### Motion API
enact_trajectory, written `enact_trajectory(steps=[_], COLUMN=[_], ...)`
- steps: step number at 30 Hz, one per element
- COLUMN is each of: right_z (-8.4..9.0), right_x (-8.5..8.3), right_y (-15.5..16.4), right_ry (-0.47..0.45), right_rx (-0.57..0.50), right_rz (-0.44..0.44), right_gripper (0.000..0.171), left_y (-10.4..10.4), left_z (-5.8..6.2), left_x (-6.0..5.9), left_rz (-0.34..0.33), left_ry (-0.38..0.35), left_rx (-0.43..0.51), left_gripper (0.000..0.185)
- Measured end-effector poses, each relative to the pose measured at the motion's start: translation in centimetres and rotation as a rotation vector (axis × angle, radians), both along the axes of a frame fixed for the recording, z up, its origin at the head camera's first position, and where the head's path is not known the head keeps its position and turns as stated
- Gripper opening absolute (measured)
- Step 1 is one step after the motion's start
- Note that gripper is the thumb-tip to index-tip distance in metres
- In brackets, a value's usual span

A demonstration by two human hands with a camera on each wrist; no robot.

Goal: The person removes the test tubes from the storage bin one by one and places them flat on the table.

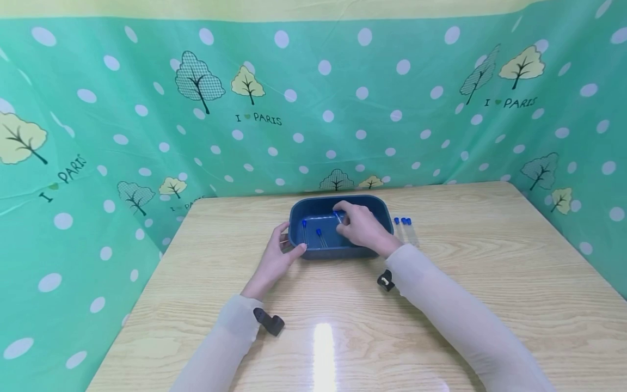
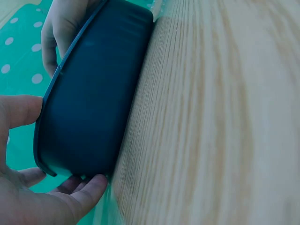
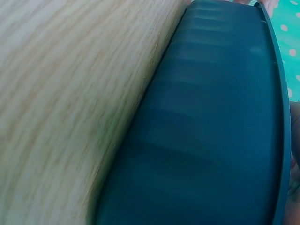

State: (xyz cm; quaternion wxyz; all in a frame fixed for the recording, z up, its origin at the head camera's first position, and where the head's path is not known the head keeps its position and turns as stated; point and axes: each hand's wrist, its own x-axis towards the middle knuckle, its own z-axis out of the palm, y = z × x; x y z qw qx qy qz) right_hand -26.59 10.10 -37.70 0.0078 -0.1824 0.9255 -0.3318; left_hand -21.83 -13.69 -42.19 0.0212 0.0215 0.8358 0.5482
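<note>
A dark blue basin (image 1: 343,253) stands on the wooden table, its outer wall (image 2: 93,89) filling much of both wrist views. At its left end my left hand (image 1: 273,258) holds it, thumb on the front rim and fingers round the side. Inside the basin, my right hand (image 1: 363,226) pinches a clear tube with a blue cap (image 1: 336,214); its lower part is partly hidden. Two more blue-capped tubes, a left one (image 1: 304,225) and a middle one (image 1: 319,233), lie on the basin floor. In the right wrist view the right hand shows only at the right edge.
Three blue-capped clear tubes (image 1: 404,222) lie on the table (image 1: 196,305) just right of the basin. A green dotted cloth (image 1: 303,98) hangs behind and along the sides. Each sleeve carries a black wrist mount, such as the left one (image 1: 269,321).
</note>
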Motion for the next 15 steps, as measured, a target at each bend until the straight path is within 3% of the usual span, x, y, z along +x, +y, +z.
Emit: enact_trajectory(steps=[15], right_z=[-0.18], right_x=[0.09], right_y=[0.95], right_ry=[-0.002], right_rx=[-0.026], right_rz=[-0.022], right_gripper=[0.047], left_y=[0.19], left_z=[0.37], left_x=[0.23], left_rz=[0.005], left_ry=[0.002], left_rx=[-0.004], left_gripper=[0.075])
